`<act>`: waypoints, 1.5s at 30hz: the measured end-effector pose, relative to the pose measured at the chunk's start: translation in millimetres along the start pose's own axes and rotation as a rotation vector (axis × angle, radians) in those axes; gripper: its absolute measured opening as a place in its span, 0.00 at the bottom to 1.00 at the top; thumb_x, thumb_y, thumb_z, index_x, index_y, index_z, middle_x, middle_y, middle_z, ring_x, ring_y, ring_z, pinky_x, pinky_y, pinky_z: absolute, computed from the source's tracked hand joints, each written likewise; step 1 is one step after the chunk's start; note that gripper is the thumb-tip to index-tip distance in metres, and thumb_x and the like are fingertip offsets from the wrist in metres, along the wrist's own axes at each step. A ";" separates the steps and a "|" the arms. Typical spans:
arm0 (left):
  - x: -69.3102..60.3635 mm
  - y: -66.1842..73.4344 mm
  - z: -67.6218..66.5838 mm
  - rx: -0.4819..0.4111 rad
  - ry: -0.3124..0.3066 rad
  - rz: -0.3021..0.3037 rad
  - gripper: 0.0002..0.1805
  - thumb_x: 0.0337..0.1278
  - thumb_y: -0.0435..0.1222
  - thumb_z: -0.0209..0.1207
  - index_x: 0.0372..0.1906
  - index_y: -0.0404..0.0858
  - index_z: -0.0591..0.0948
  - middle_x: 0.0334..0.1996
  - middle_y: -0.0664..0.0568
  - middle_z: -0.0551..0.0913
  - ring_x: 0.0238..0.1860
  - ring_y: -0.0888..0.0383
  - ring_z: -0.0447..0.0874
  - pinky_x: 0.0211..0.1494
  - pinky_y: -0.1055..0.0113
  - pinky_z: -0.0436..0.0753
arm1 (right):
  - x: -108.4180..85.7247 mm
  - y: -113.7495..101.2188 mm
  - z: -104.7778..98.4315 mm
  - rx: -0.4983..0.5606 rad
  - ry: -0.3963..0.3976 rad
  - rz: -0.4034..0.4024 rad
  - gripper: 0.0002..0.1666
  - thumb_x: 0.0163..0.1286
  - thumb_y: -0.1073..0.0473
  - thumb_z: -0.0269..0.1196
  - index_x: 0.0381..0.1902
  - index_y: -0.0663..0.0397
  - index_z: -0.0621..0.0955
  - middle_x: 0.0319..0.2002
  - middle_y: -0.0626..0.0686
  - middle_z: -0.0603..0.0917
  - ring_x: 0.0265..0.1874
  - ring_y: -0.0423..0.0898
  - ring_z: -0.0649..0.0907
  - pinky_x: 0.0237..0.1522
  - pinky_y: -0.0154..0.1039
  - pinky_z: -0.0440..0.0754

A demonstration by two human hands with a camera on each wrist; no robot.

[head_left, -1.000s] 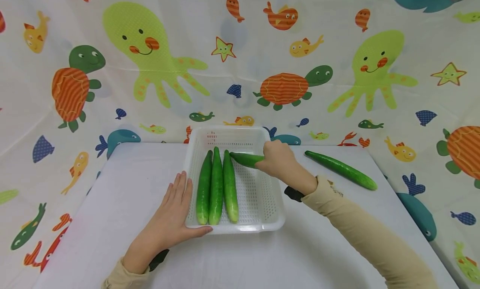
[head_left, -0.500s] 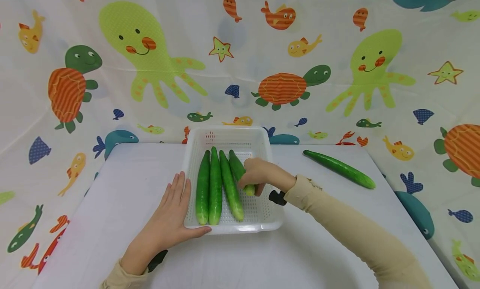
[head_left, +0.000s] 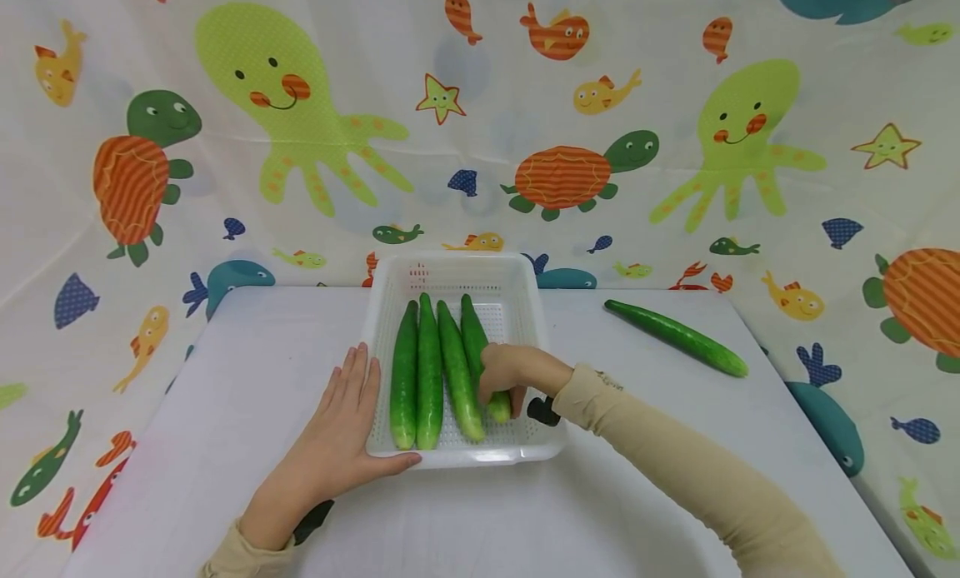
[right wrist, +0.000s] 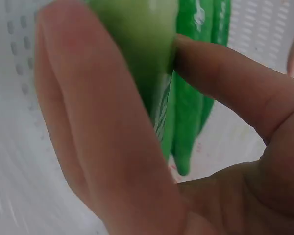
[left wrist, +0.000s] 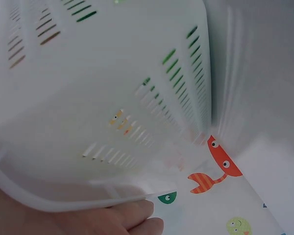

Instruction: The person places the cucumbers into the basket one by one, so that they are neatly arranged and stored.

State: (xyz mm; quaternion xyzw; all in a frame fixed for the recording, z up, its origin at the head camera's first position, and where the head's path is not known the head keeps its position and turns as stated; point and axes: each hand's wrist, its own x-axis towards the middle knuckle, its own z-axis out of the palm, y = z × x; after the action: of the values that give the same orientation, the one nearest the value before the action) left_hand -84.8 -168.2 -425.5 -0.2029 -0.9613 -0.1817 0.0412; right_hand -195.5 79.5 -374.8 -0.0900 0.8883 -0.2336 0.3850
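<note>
A white plastic basket holds several green cucumbers lying lengthwise. Inside it, my right hand grips the rightmost cucumber; in the right wrist view, thumb and fingers stand on either side of that cucumber. Just left of it lies another cucumber, slightly slanted, then a middle cucumber and the leftmost cucumber. My left hand rests along the basket's near left corner with straight fingers and the thumb at the front rim. From the left wrist, the basket's slotted wall fills most of the view.
One more cucumber lies slanted on the white table, right of the basket. Behind the table hangs a curtain printed with sea animals.
My right hand has brought its cucumber down into the basket and turned it lengthwise, moving toward me. The neighbouring cucumber's near end has shifted right. My left hand stays at the basket.
</note>
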 end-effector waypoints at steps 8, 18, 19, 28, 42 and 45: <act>0.1 -0.2 1.1 -0.001 0.002 0.006 0.72 0.43 0.74 0.60 0.77 0.25 0.45 0.78 0.34 0.33 0.78 0.41 0.27 0.77 0.55 0.31 | 7.2 4.2 8.5 0.005 -0.069 -0.007 0.08 0.64 0.70 0.64 0.38 0.67 0.76 0.27 0.62 0.85 0.30 0.61 0.88 0.33 0.47 0.87; 0.1 -0.7 2.2 0.012 0.007 0.012 0.72 0.43 0.74 0.60 0.76 0.25 0.45 0.78 0.34 0.33 0.78 0.40 0.29 0.77 0.55 0.32 | 7.4 0.8 0.1 -0.153 -0.027 -0.021 0.11 0.70 0.58 0.61 0.38 0.64 0.79 0.29 0.62 0.86 0.28 0.56 0.89 0.26 0.41 0.86; 0.0 -0.7 2.3 0.013 0.006 0.012 0.72 0.43 0.74 0.60 0.76 0.25 0.45 0.78 0.34 0.33 0.78 0.40 0.29 0.77 0.55 0.31 | 6.7 0.1 -1.4 -0.175 -0.014 -0.019 0.12 0.71 0.57 0.60 0.39 0.63 0.79 0.29 0.62 0.86 0.27 0.55 0.89 0.24 0.40 0.86; -0.1 -0.4 2.5 0.006 0.007 0.010 0.73 0.43 0.74 0.59 0.77 0.25 0.45 0.78 0.34 0.33 0.78 0.40 0.29 0.77 0.55 0.31 | -10.7 3.4 -19.0 -0.128 0.096 -0.136 0.19 0.74 0.53 0.59 0.46 0.67 0.81 0.34 0.61 0.84 0.25 0.52 0.88 0.30 0.43 0.87; 0.3 -0.3 2.1 0.006 0.010 0.005 0.73 0.42 0.74 0.60 0.76 0.25 0.46 0.78 0.34 0.34 0.78 0.42 0.27 0.77 0.57 0.31 | -40.7 58.3 -47.8 0.188 0.544 -0.626 0.13 0.74 0.57 0.60 0.46 0.61 0.84 0.33 0.55 0.86 0.31 0.53 0.86 0.36 0.43 0.86; 0.1 -0.1 1.0 0.007 0.010 0.008 0.73 0.42 0.74 0.61 0.76 0.24 0.46 0.78 0.34 0.34 0.78 0.42 0.27 0.77 0.56 0.31 | -45.0 76.2 -54.1 0.238 0.638 -0.688 0.12 0.73 0.59 0.61 0.44 0.62 0.85 0.35 0.55 0.87 0.34 0.56 0.86 0.39 0.41 0.85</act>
State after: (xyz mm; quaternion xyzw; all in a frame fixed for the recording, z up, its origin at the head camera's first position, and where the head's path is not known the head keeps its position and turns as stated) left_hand -85.0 -167.9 -426.5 -0.2057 -0.9609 -0.1791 0.0477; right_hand -202.3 180.1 -350.8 -0.2577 0.8478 -0.4634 0.0017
